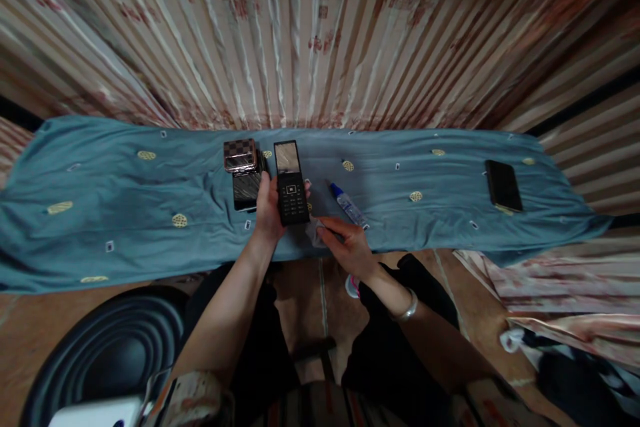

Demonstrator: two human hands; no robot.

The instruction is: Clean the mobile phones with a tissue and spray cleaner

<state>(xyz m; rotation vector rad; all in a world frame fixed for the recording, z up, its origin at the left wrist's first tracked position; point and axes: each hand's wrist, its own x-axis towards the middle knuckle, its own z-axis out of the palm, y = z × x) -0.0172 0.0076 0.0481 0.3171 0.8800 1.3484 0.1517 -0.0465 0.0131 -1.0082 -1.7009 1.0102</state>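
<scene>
My left hand point(269, 208) is wrapped round a black keypad phone point(291, 181), holding it upright over the blue cloth point(125, 213). My right hand point(349, 245) is closed, pinching a small pale wipe or cloth point(315, 230) just right of the phone's lower end. A small clear bottle with a blue cap point(349, 205) lies on the cloth just above my right hand. Left of the held phone sits a second open flip phone with a checkered lid point(243, 170).
A dark smartphone point(503, 185) lies far right on the blue cloth. Striped curtain fabric hangs behind. A round black speaker cone point(105, 353) sits on the floor at lower left. Crumpled fabric point(560, 293) lies at lower right.
</scene>
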